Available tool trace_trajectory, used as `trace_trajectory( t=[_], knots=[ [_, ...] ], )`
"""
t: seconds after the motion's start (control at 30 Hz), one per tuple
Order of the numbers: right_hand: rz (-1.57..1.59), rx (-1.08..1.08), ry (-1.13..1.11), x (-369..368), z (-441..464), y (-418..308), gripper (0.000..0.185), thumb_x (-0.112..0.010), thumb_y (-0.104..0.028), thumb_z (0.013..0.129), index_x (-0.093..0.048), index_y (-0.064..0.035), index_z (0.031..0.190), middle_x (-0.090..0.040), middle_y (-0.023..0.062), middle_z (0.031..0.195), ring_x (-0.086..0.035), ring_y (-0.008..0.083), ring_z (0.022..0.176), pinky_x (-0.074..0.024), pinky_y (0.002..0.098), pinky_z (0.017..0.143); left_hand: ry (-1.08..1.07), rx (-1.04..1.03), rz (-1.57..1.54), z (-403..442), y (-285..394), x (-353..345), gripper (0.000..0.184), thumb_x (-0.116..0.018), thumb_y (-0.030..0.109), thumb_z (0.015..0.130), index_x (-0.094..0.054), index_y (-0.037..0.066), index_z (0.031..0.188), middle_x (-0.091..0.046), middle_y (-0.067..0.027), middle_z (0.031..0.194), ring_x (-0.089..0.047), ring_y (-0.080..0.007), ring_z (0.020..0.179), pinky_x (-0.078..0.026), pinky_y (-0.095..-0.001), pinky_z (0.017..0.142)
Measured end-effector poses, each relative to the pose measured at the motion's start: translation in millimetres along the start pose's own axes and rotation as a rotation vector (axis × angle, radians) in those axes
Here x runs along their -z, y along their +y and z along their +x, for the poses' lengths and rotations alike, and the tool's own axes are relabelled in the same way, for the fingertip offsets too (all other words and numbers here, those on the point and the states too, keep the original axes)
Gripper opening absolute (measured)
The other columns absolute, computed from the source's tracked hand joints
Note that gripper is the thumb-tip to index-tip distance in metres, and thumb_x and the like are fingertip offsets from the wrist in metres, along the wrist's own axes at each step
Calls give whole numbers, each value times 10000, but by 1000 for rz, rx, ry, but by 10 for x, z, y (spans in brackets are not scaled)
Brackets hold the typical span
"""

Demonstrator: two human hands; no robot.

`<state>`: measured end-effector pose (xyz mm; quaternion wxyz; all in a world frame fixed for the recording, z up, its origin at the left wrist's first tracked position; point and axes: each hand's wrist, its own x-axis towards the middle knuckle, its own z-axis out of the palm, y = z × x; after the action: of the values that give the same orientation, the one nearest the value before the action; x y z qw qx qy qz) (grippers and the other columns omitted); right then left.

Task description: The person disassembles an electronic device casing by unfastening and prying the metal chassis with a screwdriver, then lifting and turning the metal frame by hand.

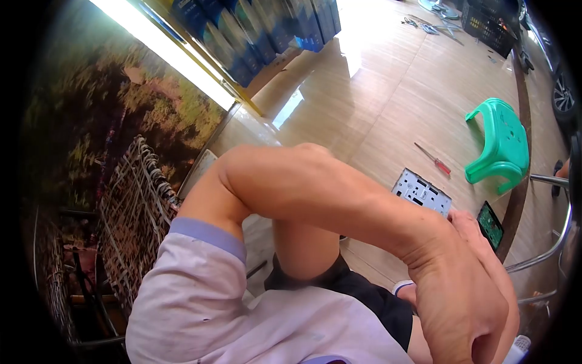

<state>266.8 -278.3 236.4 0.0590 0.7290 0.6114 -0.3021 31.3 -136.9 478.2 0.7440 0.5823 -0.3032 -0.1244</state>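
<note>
While your right hand [467,227] adjoins the metal plate [412,184], your left hand [461,297] bends nearer you.
Cannot tell your fingers' [459,218] grip; red-handled screwdriver [442,166] beyond the plate.

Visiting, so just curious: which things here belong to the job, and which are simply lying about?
Likely the job:
metal plate, by the right hand
green board
screwdriver

Probably just about:
stool
crate
blue packs

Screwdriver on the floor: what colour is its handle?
The screwdriver handle is red; head view.
</note>
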Motion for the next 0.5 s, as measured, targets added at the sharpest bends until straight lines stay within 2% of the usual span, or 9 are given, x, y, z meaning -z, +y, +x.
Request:
trace_trajectory(
  t=[0.5],
  knots=[
    [14,-24,-3,-67,-220,-1,185,-571,-113,906,-601,-2,1052,-663,225,1021,-662,352,937,-518,484,808,40,63,177,43,-214,342,422,-684,300,844,-648,-50,1078,-692,-126,977,-648,-243,908,-510,-335,770]
  ],
)
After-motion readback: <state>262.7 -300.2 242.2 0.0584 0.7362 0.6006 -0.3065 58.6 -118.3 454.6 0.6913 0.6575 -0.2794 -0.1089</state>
